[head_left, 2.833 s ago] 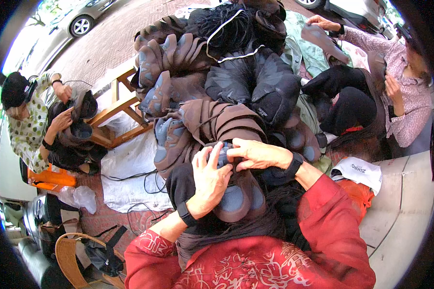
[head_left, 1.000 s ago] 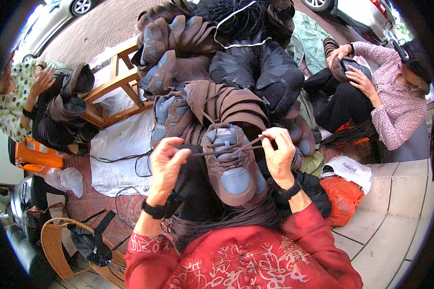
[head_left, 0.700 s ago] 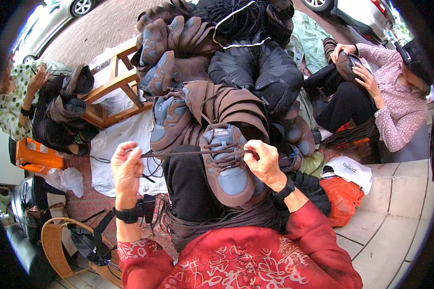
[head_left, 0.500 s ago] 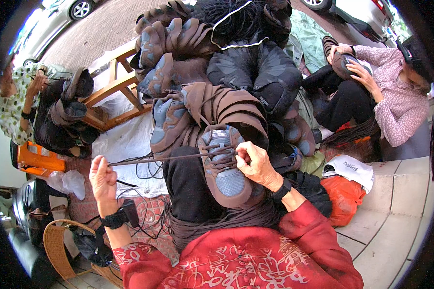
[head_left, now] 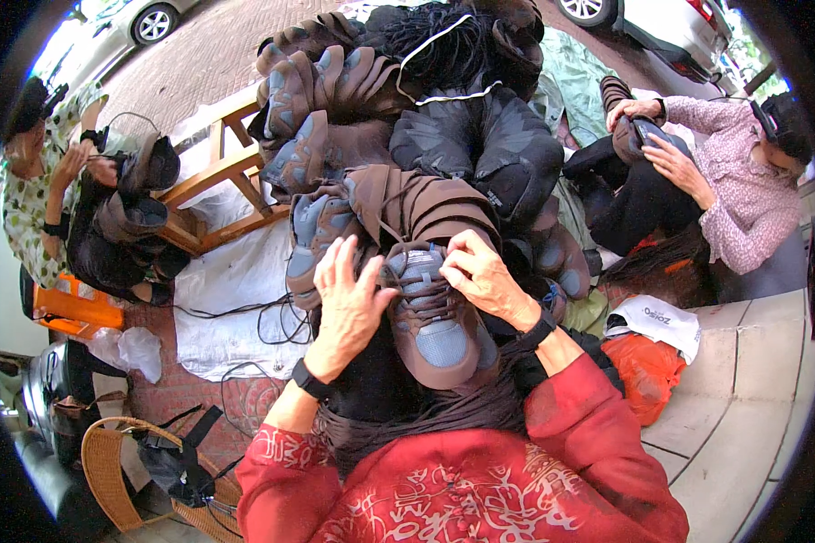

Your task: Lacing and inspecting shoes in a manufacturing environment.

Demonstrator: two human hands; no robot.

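A brown and grey-blue lace-up shoe (head_left: 433,342) rests on my lap, its toe toward me. A dark brown shoelace (head_left: 427,302) crosses its tongue in several rows. At the left edge of the shoe's opening is my left hand (head_left: 346,303), fingers apart, thumb and forefinger beside the upper eyelets. My right hand (head_left: 491,279) pinches at the upper right eyelets, fingers closed on the lace there; the fingertips partly hide it. Just beyond the shoe, a nested row of brown shoes (head_left: 426,204) leans away from me. A bundle of loose brown laces (head_left: 407,425) lies across my lap.
Piled shoes (head_left: 475,136) fill the area ahead, beside a wooden frame (head_left: 231,172). One person (head_left: 743,181) handles a shoe at right; another (head_left: 54,190) sits at left. An orange bag (head_left: 645,371) lies near the tiled step. A wicker chair (head_left: 109,471) stands at lower left.
My left hand has come right, from far out with a stretched lace to the shoe's left edge. The taut lace line is gone. My right hand has moved slightly up the shoe.
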